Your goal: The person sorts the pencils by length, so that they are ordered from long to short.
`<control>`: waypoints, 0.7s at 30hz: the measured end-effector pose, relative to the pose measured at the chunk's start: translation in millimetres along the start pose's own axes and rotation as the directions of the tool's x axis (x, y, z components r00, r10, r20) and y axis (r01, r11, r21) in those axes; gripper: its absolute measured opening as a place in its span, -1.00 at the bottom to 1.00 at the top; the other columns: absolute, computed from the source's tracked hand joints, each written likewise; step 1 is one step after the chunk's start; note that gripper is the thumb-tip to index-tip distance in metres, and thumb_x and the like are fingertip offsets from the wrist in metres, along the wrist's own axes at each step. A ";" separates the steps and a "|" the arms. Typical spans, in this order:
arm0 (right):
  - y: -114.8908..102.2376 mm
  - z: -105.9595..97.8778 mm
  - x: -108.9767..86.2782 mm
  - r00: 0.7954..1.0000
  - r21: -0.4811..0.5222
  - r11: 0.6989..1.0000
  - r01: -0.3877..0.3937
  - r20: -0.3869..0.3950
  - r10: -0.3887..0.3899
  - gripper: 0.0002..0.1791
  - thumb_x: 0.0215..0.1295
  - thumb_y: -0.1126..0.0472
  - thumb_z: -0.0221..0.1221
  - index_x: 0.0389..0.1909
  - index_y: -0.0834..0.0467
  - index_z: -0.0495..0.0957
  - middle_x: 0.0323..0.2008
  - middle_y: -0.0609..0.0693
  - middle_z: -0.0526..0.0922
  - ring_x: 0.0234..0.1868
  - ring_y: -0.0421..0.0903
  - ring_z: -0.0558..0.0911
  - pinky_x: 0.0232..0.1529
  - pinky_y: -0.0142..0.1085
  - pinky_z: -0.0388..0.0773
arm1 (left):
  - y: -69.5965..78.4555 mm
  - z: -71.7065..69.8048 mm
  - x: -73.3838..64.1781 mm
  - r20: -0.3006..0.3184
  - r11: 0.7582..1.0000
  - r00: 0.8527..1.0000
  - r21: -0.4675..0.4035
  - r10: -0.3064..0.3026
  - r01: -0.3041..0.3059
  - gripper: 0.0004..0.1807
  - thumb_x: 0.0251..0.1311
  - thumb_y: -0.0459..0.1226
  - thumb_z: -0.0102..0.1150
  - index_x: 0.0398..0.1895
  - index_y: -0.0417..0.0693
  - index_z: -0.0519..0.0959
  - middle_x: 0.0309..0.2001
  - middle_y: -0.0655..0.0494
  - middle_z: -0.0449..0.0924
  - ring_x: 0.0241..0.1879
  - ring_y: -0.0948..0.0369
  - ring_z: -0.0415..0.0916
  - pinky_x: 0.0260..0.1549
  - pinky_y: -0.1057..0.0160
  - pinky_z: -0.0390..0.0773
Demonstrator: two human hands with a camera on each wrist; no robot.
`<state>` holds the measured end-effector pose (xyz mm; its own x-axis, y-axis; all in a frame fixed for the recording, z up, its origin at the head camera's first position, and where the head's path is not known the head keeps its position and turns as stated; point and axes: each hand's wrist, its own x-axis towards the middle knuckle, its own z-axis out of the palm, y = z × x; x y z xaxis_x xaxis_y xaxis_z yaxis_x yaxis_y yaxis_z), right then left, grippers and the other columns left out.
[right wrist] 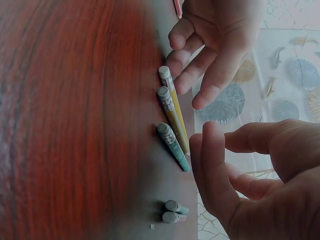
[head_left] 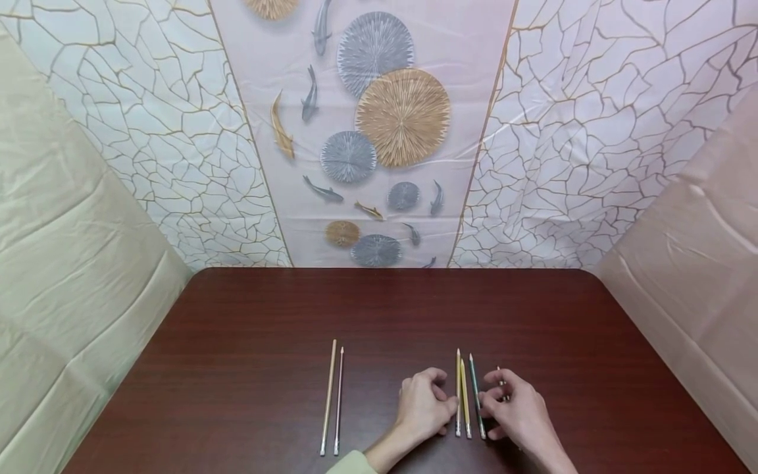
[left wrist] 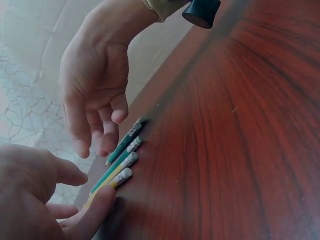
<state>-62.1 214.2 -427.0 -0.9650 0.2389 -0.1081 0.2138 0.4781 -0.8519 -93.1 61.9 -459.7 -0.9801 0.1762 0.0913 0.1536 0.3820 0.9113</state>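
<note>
Two yellow pencils (head_left: 465, 401) and a green pencil (head_left: 476, 398) lie nearly side by side on the dark table, eraser ends towards the person. My left hand (head_left: 423, 405) is just left of the yellow pair, its fingers loosely bent and its thumb tip at the nearer yellow pencil (left wrist: 120, 178). On the other side, my right hand (head_left: 521, 411) hovers by the green pencil (right wrist: 174, 147) with relaxed, slightly spread fingers around nothing. Beyond it are two more pencils (right wrist: 176, 206), mostly hidden by that hand in the head view.
Off to the left lie a light tan pencil (head_left: 328, 398) and a dark reddish pencil (head_left: 339, 401), roughly parallel. The brown table (head_left: 237, 316) ends at a patterned cloth backdrop (head_left: 379, 197), with plain beige cloth (head_left: 71, 276) along the sides.
</note>
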 end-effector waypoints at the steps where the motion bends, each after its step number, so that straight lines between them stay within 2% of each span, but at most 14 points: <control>1: 0.1 0.0 -0.1 1.000 0.000 1.000 -0.001 0.001 0.001 -0.67 -0.01 0.37 0.19 -0.15 0.20 0.46 -0.48 0.04 0.55 -0.59 -0.07 0.61 -0.75 -0.25 0.47 | 0.3 0.5 0.2 -0.001 1.000 1.000 0.002 -0.001 0.001 -0.62 -0.19 -0.33 0.33 -0.19 -0.18 0.56 -0.65 0.30 0.48 -0.96 0.44 0.28 -0.96 0.40 0.28; 6: 0.8 0.1 -0.5 1.000 0.006 1.000 -0.003 0.002 0.003 -0.67 -0.01 0.37 0.18 -0.15 0.21 0.45 -0.48 0.04 0.56 -0.60 -0.07 0.60 -0.75 -0.24 0.47 | 1.6 2.3 0.9 0.003 1.000 1.000 0.020 0.006 -0.006 -0.60 -0.22 -0.33 0.33 -0.18 -0.18 0.56 -0.64 0.28 0.50 -0.96 0.44 0.27 -0.88 0.45 0.33; 10: 1.4 0.1 -0.6 1.000 0.003 1.000 -0.006 0.002 0.006 -0.67 -0.01 0.37 0.18 -0.15 0.21 0.45 -0.48 0.04 0.56 -0.61 -0.07 0.60 -0.75 -0.24 0.47 | 2.3 4.0 1.4 0.006 0.999 1.000 0.045 0.022 -0.023 -0.60 -0.23 -0.33 0.32 -0.19 -0.19 0.55 -0.64 0.29 0.51 -0.95 0.46 0.27 -0.63 0.49 0.42; 13: 1.9 0.3 -0.3 1.000 0.000 1.000 -0.011 0.000 0.011 -0.68 -0.01 0.36 0.19 -0.16 0.20 0.46 -0.48 0.04 0.56 -0.62 -0.06 0.59 -0.75 -0.24 0.47 | 1.7 5.1 1.9 0.002 0.997 0.999 0.072 0.034 -0.034 -0.59 -0.24 -0.32 0.33 -0.19 -0.18 0.56 -0.64 0.30 0.51 -0.95 0.48 0.26 -0.46 0.50 0.42; 21: 3.5 0.2 -0.5 1.000 -0.001 1.000 -0.007 -0.004 0.007 -0.68 -0.01 0.35 0.19 -0.15 0.20 0.45 -0.49 0.03 0.56 -0.61 -0.06 0.60 -0.76 -0.24 0.46 | -0.9 7.7 4.6 -0.001 0.992 1.000 0.125 0.022 -0.022 -0.52 -0.29 -0.30 0.36 -0.15 -0.16 0.56 -0.64 0.30 0.51 -0.96 0.48 0.25 -0.47 0.45 0.44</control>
<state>-60.9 215.7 -430.1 -0.9628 0.2457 -0.1122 0.2210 0.4772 -0.8505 -96.8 69.4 -463.2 -0.9766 0.1840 0.1118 0.1895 0.4888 0.8515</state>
